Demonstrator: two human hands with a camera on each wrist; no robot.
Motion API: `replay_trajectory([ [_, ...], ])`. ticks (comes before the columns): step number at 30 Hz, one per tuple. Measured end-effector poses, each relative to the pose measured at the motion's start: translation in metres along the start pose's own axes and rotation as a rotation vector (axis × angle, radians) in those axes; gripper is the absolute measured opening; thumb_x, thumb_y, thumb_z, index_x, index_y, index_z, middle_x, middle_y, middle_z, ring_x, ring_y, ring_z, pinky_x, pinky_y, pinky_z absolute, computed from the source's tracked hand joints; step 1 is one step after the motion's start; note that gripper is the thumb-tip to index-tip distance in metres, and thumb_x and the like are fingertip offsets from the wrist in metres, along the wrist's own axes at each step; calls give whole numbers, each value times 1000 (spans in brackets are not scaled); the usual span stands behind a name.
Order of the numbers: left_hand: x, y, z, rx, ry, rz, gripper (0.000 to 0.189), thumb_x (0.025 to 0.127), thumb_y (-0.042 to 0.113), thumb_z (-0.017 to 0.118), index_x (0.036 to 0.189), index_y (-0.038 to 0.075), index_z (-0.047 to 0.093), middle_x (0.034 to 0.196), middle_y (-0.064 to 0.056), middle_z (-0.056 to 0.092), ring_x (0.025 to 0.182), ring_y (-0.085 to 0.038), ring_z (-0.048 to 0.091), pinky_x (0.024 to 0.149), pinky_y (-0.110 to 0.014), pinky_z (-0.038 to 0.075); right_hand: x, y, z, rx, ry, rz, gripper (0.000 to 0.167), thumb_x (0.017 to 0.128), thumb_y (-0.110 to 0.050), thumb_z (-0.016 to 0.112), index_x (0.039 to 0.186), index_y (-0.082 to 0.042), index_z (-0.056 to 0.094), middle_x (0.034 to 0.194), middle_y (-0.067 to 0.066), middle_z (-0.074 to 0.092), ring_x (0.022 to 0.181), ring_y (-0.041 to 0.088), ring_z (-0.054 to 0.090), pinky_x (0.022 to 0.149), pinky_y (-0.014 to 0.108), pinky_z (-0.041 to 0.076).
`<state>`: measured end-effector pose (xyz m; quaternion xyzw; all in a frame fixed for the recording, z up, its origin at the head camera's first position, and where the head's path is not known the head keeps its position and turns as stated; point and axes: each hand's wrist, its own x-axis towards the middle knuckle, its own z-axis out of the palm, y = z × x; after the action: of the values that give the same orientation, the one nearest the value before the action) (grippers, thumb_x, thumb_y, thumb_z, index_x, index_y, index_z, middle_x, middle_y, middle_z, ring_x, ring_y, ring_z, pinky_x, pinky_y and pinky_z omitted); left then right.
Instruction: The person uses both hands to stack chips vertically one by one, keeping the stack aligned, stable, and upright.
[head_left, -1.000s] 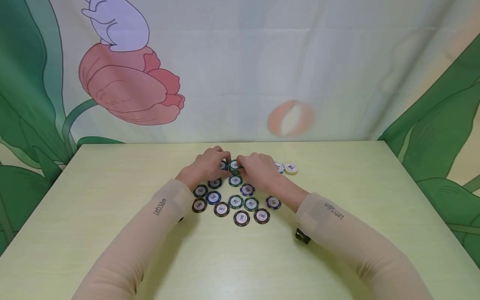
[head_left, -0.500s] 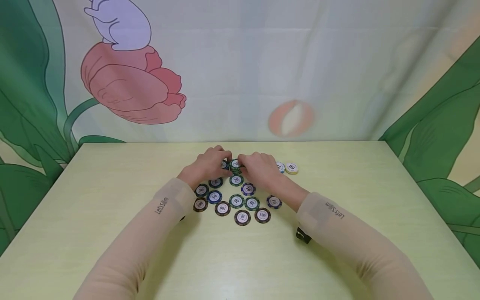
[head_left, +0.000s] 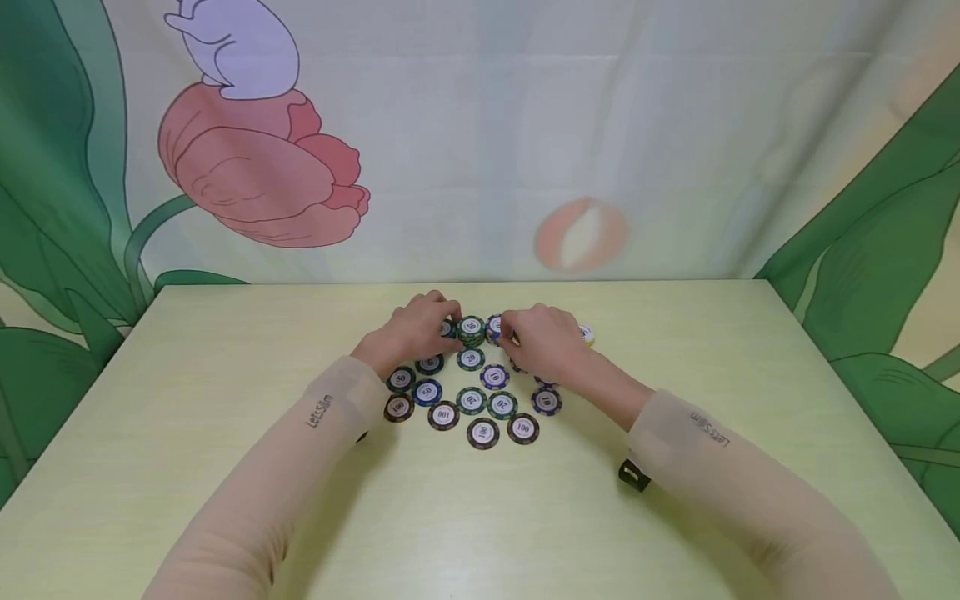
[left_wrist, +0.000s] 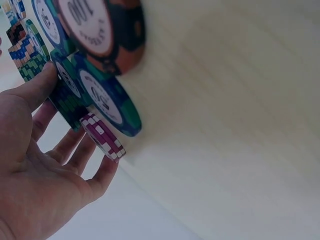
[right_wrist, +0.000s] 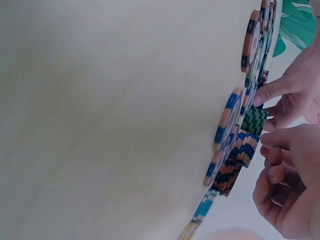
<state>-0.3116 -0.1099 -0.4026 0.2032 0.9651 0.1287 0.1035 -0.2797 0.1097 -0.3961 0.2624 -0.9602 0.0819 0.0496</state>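
Observation:
My left hand (head_left: 415, 327) reaches to the back of the table, thumb and fingers around a dark blue-green stack of poker chips (left_wrist: 70, 104). In the left wrist view, a finger lies by a purple-and-white chip stack (left_wrist: 103, 136). Beside that hand stands a green chip stack (head_left: 471, 329). My right hand (head_left: 546, 340) has its fingers curled, tips close by a blue-and-peach chip stack (right_wrist: 245, 148); nothing shows between them, and contact is unclear. A black-and-orange chip stack (right_wrist: 227, 175) stands just past it, hidden by the right hand in the head view.
Several loose chips lie flat in front of the row, among them a 20 chip (head_left: 471, 359), a 10 chip (head_left: 494, 377) and a 100 chip (head_left: 483, 433). Light-blue chips (right_wrist: 203, 205) and yellow-edged chips (head_left: 587, 334) stand at the right end. A printed curtain (head_left: 450, 167) hangs behind the table.
My right hand has moved right, from the green stack to the blue-and-peach one, uncovering the green stack. The left hand stays where it was.

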Motion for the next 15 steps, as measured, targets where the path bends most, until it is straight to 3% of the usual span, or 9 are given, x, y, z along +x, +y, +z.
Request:
replay_trajectory([
  [5, -1, 1, -1, -9, -7, 5, 44, 97, 29, 73, 135, 11, 60, 144, -16, 48, 130, -36, 45, 108, -61, 35, -15, 12, -2, 21, -38, -8, 8, 96, -21, 72, 92, -14, 72, 78, -3, 69, 61, 14, 58, 53, 33, 49],
  [15, -1, 2, -2, 12, -26, 10, 46, 99, 30, 71, 138, 10, 58, 144, -17, 48, 131, -36, 44, 108, -61, 35, -37, 25, -10, 40, -100, 5, 8, 92, -18, 74, 86, -15, 72, 68, -6, 60, 57, 14, 53, 51, 32, 44],
])
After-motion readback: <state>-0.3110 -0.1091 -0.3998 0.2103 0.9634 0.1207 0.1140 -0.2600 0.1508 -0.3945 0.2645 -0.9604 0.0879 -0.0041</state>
